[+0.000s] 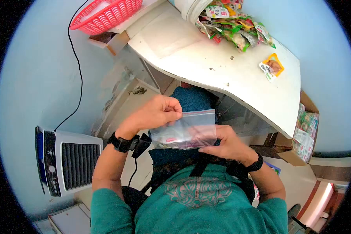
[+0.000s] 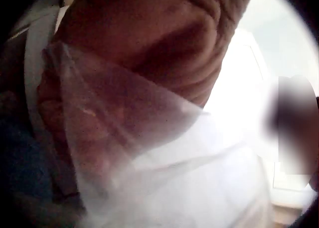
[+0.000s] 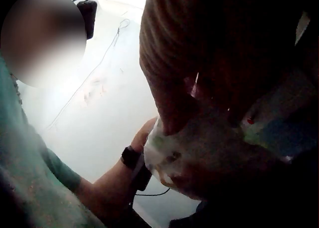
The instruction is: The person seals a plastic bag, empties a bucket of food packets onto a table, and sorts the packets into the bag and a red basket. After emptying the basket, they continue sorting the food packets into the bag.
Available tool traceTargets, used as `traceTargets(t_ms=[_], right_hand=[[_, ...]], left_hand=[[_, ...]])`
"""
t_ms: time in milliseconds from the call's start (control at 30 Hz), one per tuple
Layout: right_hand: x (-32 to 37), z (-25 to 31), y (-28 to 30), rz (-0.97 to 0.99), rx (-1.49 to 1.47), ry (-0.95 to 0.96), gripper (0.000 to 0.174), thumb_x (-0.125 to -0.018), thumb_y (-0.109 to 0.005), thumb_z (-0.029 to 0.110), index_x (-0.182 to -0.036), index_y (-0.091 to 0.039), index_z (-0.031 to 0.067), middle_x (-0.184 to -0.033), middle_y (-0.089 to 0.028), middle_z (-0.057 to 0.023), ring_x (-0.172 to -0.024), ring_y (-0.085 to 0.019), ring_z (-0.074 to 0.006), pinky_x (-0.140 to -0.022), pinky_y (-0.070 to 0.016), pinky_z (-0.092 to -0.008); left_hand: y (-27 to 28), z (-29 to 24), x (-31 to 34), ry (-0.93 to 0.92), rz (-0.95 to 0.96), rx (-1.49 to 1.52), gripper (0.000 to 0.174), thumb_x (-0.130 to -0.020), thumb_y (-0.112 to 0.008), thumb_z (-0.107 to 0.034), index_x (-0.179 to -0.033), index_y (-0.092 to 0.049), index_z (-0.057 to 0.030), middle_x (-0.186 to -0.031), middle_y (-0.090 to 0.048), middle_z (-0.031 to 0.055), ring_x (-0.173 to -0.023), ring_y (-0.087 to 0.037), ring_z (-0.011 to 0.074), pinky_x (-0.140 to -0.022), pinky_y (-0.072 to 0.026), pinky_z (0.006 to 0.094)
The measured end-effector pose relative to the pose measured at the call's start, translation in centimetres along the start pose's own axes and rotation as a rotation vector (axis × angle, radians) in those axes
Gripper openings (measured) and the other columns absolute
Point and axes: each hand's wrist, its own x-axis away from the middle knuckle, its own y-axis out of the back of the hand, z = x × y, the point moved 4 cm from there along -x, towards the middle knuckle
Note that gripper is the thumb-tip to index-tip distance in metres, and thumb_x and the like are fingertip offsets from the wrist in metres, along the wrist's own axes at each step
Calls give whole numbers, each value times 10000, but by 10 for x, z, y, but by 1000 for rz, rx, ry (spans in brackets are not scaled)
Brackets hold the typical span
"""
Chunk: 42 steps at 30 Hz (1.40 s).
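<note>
A clear zip-lock bag with a reddish line along its top edge lies across the lap in the head view. Something pale with a red patch shows through its lower part. My left hand pinches the bag's upper left edge between thumb and fingers. On the other side my right hand grips the lower right part, thumb in front and fingers behind the film. In the left wrist view the film hangs over part of the left palm. The right wrist view shows the right hand dark against the bag.
A white table curves ahead, bearing a tipped white bucket spilling snack packets and one lone packet. An open carton of packets stands right. Left are an air cooler, a cord and a red basket.
</note>
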Motion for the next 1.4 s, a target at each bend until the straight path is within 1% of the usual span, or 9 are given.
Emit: traceTargets(t_ms=[233,367,500,733,833,967,1067,1167,1400], right_hand=[[6,0,16,-318,248,62,830,-634,-844,105,-1353,-433,45,-1400,-468,-200,-1335,-424,-364,-1088,-375,-398],[-4,14,5,-65,455,260,951,-564,-881,179,-1380,-408,63,-1463,-398,-200,-1379,-359,-384,-1112,-332,-472],[0,-8,-20,18,514,316,718,-707,-782,146,-1349,-469,71,-1446,-438,-168,-1374,-385,-343,-1114,-316,-522],[-6,-40,-30,-108,171,332,475,-765,-703,-10,-1225,-597,36,-1252,-609,-173,-1188,-569,-348,-1010,-456,-470],[-4,-39,-28,-227,159,394,302,-799,-668,42,-1100,-645,36,-1065,-668,-162,-974,-644,-352,-805,-520,-398],[13,-27,3,-284,0,48,235,-833,-711,76,-1061,-700,25,-987,-712,-121,-903,-683,-249,-798,-541,-344],[48,-5,41,-419,-70,-180,201,-868,-703,123,-1043,-715,26,-884,-731,-73,-799,-678,-148,-727,-540,-295],[103,10,77,-683,-324,-361,208,-881,-696,149,-1035,-720,11,-948,-723,-41,-871,-635,-108,-779,-523,-296],[258,27,165,-1509,-555,-19,425,-930,-618,127,-1331,-517,26,-1275,-606,-105,-1097,-626,-224,-966,-512,-391]], left_hand=[[-16,36,-4,96,92,169,101,-929,-643,-185,-931,-615,-88,-658,-542,-61,-525,-450,26,-461,-351,209],[-20,39,-1,115,77,269,94,-880,-653,-129,-909,-592,-64,-624,-552,-34,-515,-461,36,-463,-349,209],[-22,39,-1,139,62,224,103,-854,-674,-120,-892,-586,-84,-608,-549,-35,-492,-457,36,-440,-338,218],[-14,47,-4,190,57,175,100,-859,-698,-154,-877,-611,-108,-682,-574,-60,-565,-498,34,-488,-379,198],[-16,62,-8,142,51,251,102,-873,-698,-152,-901,-622,-90,-725,-598,-56,-605,-517,33,-531,-404,195],[-20,71,-11,157,94,408,107,-922,-634,-127,-953,-646,-26,-809,-642,-7,-667,-576,52,-595,-457,208],[-37,49,-18,-2,-108,141,184,-970,-584,-194,-958,-648,-22,-801,-655,15,-672,-597,71,-593,-477,222],[-54,17,-34,185,116,12,226,-987,-557,-235,-953,-644,-30,-769,-660,32,-656,-612,90,-578,-490,230],[-110,-72,-90,-270,-70,-193,272,-960,-565,-180,-761,-613,-1,-624,-585,32,-564,-536,83,-522,-426,250]])
